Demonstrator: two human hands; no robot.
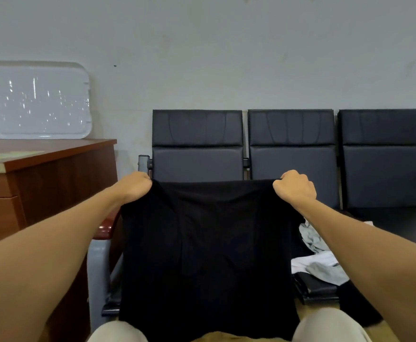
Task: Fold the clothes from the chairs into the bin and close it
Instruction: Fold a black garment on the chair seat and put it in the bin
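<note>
Holding black garment [209,255] taut, left hand [134,186], right hand [295,187], possibly a shirt

Head-worn view — facing forward, slightly down, chairs [290,149] near

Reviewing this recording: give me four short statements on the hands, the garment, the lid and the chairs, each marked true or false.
1. The left hand and right hand both grip the top edge of the black cloth garment in front of the row of black padded chairs. True.
2. The garment lies folded flat on a seat. False: it hangs spread out between the hands.
3. A clear rectangular plastic lid stands on edge on the brown wooden cabinet. True.
4. No other clothes are on the chairs. False: grey and white clothes lie crumpled on a seat, under the right arm.
</note>
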